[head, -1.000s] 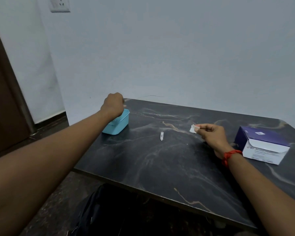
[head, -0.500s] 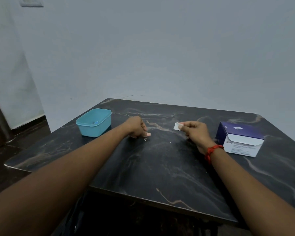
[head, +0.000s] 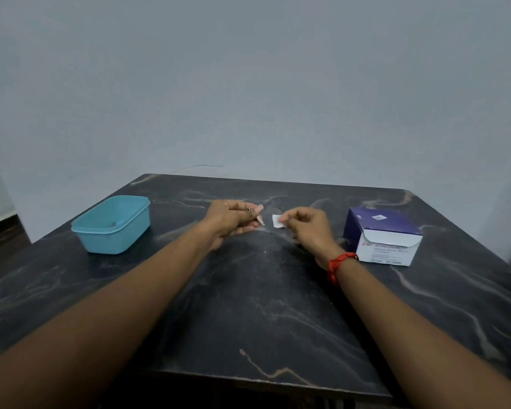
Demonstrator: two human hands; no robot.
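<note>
The tub [head: 112, 228] sits left on the table [head: 248, 305], the box [head: 384, 236] right.

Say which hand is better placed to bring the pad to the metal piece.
Probably the right hand: it pinches the white pad beside the small metal piece the left hand holds.
</note>
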